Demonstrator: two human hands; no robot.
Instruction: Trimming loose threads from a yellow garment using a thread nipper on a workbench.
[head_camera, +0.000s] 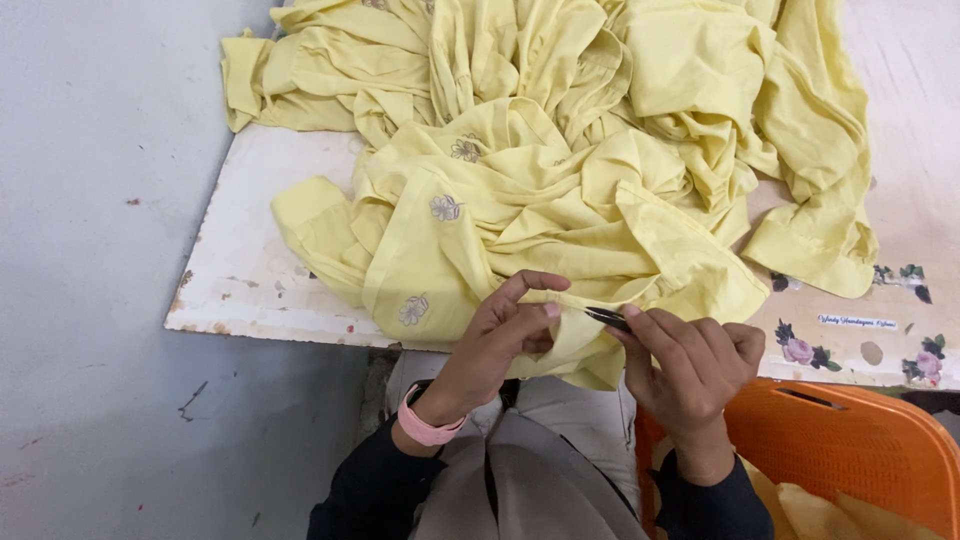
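Here, two hands, left hand (497, 345) pinching one yellow garment (560, 170), right hand (690, 365) gripping one small dark tool (607, 318)

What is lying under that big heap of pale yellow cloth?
The pale yellow embroidered cloth lies on a worn white board with flower stickers at its near right edge. Most of the board is covered, so anything else beneath cannot be seen.

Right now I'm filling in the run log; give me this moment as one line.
left hand: pinching yellow fabric edge | right hand: holding small dark tool at edge | fabric heaped on white board | orange crate at right
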